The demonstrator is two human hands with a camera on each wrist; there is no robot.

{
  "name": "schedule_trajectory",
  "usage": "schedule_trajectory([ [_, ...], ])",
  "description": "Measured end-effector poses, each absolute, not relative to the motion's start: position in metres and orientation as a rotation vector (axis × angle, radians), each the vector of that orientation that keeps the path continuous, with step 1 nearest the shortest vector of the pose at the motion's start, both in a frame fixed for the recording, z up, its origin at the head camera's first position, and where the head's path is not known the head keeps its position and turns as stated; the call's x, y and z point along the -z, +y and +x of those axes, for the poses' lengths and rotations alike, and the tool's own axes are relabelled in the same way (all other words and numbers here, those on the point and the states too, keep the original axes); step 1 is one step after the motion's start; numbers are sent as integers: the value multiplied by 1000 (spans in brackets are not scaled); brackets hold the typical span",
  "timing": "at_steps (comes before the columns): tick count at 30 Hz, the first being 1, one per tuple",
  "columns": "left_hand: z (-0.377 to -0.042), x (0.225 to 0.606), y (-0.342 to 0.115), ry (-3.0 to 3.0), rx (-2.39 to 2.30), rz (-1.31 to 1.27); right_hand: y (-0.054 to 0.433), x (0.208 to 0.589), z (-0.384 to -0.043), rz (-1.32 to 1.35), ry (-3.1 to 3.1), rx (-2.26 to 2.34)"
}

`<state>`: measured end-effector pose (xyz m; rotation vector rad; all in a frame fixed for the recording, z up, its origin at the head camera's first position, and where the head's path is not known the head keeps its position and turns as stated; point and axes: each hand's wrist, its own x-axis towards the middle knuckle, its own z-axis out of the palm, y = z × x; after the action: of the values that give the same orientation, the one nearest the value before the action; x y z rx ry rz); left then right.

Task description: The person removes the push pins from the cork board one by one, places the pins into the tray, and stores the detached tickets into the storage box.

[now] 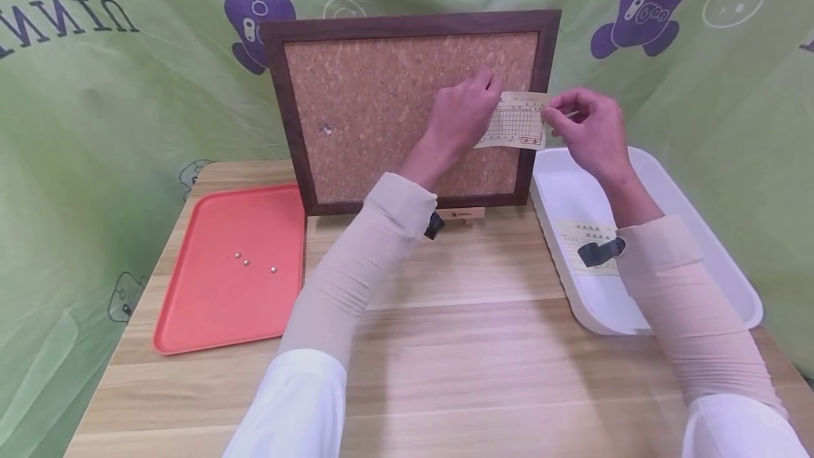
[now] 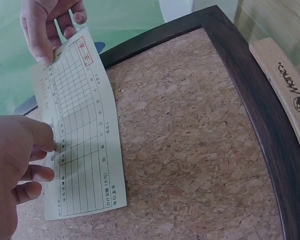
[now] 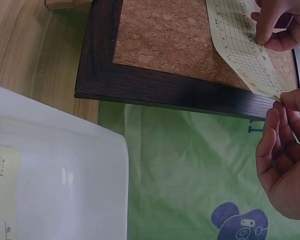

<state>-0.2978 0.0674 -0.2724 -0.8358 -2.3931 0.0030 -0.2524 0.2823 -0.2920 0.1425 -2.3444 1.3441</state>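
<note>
A pale paper receipt slip [image 1: 518,121] with a printed grid and a red stamp lies over the right part of the framed cork board [image 1: 381,112]. My left hand [image 1: 463,110], fingers curled, has its fingertips at the slip's top part; I cannot tell whether a small pin is between them. The right hand [image 1: 588,129] pinches the slip's right end between thumb and forefinger, beyond the board's dark frame [image 2: 160,42]. In the right wrist view, the slip [image 3: 240,47] bows away from the cork near the pinched corner.
At left, a red tray [image 1: 222,302] holds three small silvery balls [image 1: 246,262]. A small shiny cluster [image 1: 326,130] sits on the cork's left side. At right stands a white bin [image 1: 553,232] with more slips [image 1: 575,239]. A wooden stand [image 1: 467,213] shows under the board.
</note>
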Motion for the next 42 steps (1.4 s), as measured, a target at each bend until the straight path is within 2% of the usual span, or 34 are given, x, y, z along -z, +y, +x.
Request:
schedule_trajectory([
  [23, -298, 272, 53, -2430, 0, -1008, 280, 296, -252, 160, -2352, -1338],
  [42, -275, 282, -3, -2380, 322, -1118, 297, 297, -221, 225, -2479, -1254],
])
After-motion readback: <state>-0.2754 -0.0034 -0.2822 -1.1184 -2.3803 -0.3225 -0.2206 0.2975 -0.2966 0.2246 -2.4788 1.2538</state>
